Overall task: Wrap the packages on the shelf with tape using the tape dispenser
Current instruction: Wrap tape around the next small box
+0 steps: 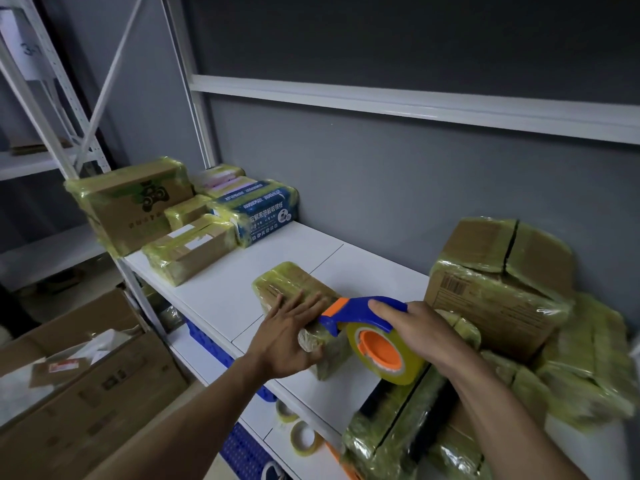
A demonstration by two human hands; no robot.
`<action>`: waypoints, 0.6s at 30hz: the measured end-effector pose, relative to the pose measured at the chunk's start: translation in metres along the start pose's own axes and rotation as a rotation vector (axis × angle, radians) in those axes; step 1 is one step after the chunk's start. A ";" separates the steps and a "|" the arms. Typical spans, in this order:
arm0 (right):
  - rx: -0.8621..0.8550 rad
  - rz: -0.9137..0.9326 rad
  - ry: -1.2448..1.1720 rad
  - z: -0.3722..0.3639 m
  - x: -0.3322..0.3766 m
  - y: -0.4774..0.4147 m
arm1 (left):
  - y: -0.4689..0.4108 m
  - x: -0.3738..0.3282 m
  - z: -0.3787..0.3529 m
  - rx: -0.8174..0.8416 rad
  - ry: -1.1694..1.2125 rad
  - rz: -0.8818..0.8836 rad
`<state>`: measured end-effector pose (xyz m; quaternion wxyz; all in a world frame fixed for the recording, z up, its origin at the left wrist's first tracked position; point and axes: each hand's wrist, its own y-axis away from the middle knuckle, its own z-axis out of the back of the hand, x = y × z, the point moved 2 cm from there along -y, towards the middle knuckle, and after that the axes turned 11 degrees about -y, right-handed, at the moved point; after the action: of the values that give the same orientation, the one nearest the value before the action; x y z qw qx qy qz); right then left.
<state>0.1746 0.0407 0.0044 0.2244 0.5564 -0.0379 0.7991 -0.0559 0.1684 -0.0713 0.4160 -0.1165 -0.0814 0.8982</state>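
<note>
One head-worn wide-angle camera here, above the white shelf (pixel 221 296), looking forward and down onto it, close in.

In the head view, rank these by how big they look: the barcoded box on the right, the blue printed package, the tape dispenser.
1. barcoded box, clearly largest.
2. tape dispenser and blue printed package look about alike; the dispenser sits nearer the camera, so unranked.

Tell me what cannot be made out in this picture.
Head view:
- Much of the package: hidden by the left hand and the tape dispenser.
- Wrapped packages at the right edge: blurred and cut off.
- Label on the large box: too small to read.
</note>
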 end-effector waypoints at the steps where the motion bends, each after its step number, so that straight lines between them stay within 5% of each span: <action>1: 0.004 0.000 -0.009 -0.001 0.000 0.000 | 0.002 -0.001 0.000 -0.014 -0.007 0.008; 18: 0.072 0.001 -0.069 0.000 0.002 0.004 | -0.015 0.033 0.000 0.003 -0.072 0.067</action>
<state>0.1723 0.0383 0.0072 0.2022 0.5913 -0.0170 0.7805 -0.0656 0.2033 -0.0721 0.3826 -0.0863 -0.0909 0.9154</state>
